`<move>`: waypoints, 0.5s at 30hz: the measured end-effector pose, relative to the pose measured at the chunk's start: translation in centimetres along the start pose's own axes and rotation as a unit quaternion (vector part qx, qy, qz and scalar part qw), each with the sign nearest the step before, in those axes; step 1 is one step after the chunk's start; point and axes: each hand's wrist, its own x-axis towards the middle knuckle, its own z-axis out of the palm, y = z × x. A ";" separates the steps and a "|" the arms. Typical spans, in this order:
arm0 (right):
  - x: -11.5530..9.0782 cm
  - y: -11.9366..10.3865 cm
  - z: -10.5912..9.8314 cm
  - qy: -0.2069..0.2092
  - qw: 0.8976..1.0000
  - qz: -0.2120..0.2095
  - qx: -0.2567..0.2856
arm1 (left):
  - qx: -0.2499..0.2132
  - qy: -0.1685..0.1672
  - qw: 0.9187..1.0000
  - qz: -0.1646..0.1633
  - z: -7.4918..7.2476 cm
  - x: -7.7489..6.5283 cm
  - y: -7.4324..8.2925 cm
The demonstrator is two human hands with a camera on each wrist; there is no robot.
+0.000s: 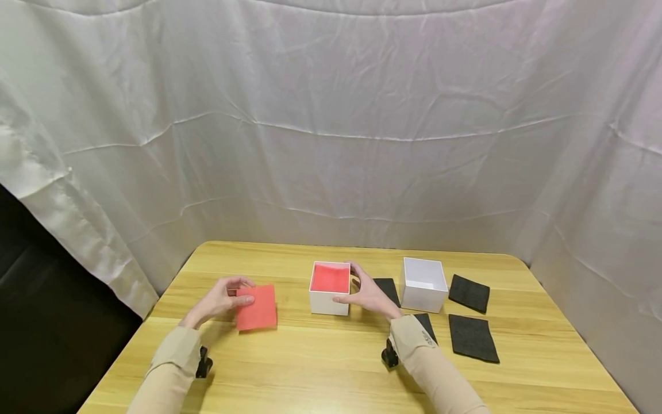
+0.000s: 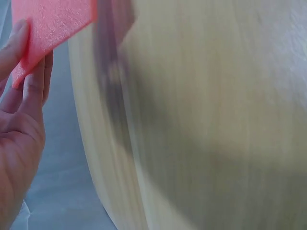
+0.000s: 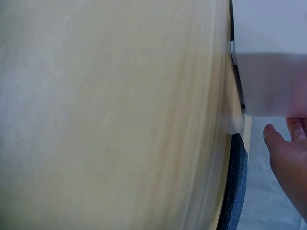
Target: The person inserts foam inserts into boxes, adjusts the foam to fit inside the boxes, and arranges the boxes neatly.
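Note:
Between thumb and fingers my left hand point(image 1: 224, 299) pinches a square red foam sheet point(image 1: 257, 309), held over the left part of the table. The left wrist view shows the sheet point(image 2: 55, 24) by its lower edge, thumb on one face and fingers behind. A white open-topped box point(image 1: 329, 303) stands right of it with red foam point(image 1: 331, 278) inside. My right hand point(image 1: 369, 292) is spread at this box's right side. In the right wrist view its thumb is just apart from the box point(image 3: 273, 81), and the other fingertips reach behind the box's edge.
Another white open-topped box point(image 1: 423, 293) stands to the right. Several black foam squares point(image 1: 474, 338) lie around it, one partly under my right forearm. The wooden table point(image 1: 289, 368) has a pale curtain point(image 1: 362, 172) behind it.

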 end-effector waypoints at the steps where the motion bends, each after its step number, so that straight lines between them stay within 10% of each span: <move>1: 0.0 0.0 0.0 0.000 1.000 0.000 0.003 | -0.006 0.003 1.000 0.000 0.0 0.0 0.1; 15: 0.1 0.0 -0.1 -0.003 1.000 0.002 0.001 | -0.052 0.092 0.994 -0.001 1.0 1.1 1.8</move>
